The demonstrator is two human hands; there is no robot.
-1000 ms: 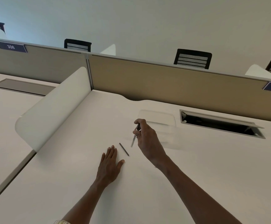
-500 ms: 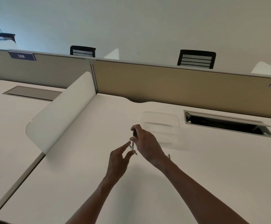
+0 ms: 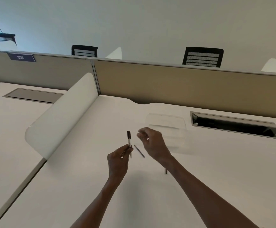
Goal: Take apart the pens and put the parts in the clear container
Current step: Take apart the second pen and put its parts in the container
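Observation:
My left hand [image 3: 120, 157] pinches a clear-barrelled pen [image 3: 129, 142] with a dark cap, holding it nearly upright above the white desk. My right hand [image 3: 152, 143] hovers just right of the pen with curled fingers apart and nothing in it. A thin dark pen refill [image 3: 139, 151] lies flat on the desk between the hands. Another small dark pen part [image 3: 166, 171] pokes out beside my right forearm. The clear container [image 3: 166, 124] sits on the desk beyond my right hand; its contents cannot be made out.
A white curved divider [image 3: 59, 119] borders the desk on the left. A tan partition [image 3: 183, 86] runs along the back. An open cable tray [image 3: 236, 126] is sunk into the desk at the right. Black chairs [image 3: 203, 57] stand behind the partition.
The pen has passed from my right hand to my left hand. My left hand rose off the desk, and my right hand let go and drew slightly right.

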